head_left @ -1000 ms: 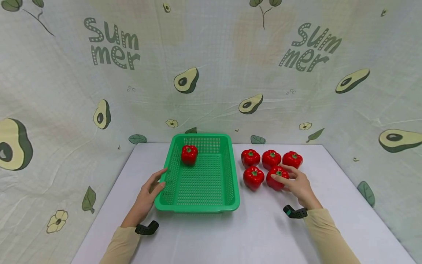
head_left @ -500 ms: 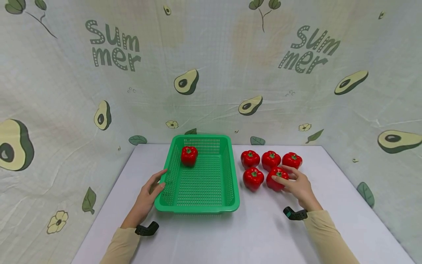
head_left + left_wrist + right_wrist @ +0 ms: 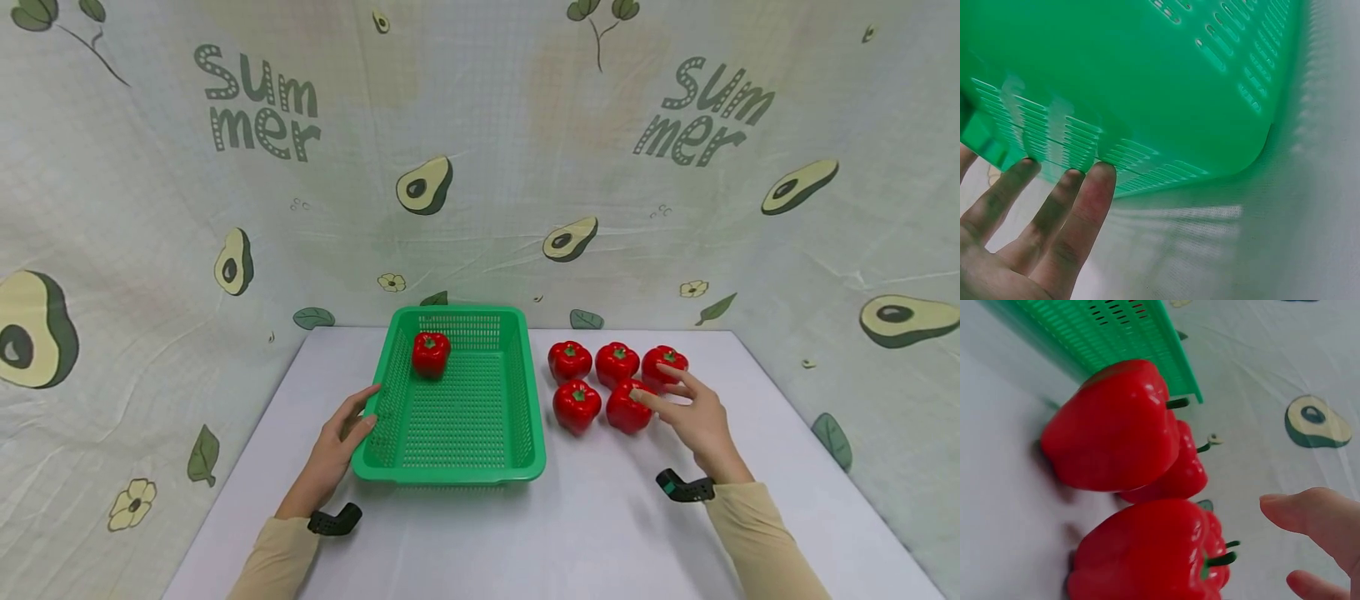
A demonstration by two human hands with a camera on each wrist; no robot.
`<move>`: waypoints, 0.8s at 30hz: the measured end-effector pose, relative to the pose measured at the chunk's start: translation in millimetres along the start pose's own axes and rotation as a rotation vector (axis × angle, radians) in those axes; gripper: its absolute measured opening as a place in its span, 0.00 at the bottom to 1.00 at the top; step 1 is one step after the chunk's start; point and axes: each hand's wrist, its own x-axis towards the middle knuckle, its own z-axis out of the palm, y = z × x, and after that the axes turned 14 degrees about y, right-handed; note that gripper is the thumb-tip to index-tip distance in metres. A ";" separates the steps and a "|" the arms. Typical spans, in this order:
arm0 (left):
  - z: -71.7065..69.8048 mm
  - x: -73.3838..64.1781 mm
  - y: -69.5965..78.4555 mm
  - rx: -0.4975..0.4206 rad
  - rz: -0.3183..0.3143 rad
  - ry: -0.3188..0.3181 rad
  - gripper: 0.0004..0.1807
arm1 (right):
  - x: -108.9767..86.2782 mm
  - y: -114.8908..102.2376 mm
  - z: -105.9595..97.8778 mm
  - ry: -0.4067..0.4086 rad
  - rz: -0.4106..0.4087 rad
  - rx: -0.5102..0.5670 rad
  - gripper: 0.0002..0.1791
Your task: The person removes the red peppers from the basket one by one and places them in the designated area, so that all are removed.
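Note:
Along the left side of the green plastic basket (image 3: 535,400), my left hand (image 3: 337,442) rests with its fingertips against the slotted wall, as the left wrist view also shows. One red bell pepper (image 3: 431,356) sits inside the basket near its back left. To the right of it, several red bell peppers stand on the table in two rows. My right hand (image 3: 699,417) hovers at the right of the front-row pepper (image 3: 627,410), fingers spread and nothing in its grasp. In the right wrist view its fingers (image 3: 1310,515) are apart from the pepper (image 3: 1141,556) beside them.
The white table (image 3: 480,542) ends at a back curtain (image 3: 480,133) printed with avocados and lettering. Other peppers include the front left pepper (image 3: 577,407), the back left pepper (image 3: 569,362), the back middle pepper (image 3: 617,365) and the back right pepper (image 3: 663,367).
My right hand has drawn back to the right, away from the front-row pepper it was around. That pepper stays on the table. My left hand and the basket have not moved.

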 end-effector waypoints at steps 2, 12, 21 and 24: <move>-0.1 -0.1 -0.2 -0.002 -0.001 -0.001 0.28 | -0.5 -3.8 -0.7 0.038 -0.037 0.002 0.49; 1.5 1.9 0.6 -0.011 -0.020 -0.009 0.28 | -6.9 -41.0 3.8 0.154 -0.136 0.053 0.45; -0.1 0.8 -0.7 -0.001 -0.020 0.001 0.28 | -11.9 -65.9 25.1 0.092 -0.177 0.127 0.45; -0.3 0.2 -0.1 0.003 -0.023 0.004 0.28 | -14.9 -69.2 32.8 0.079 -0.193 0.135 0.44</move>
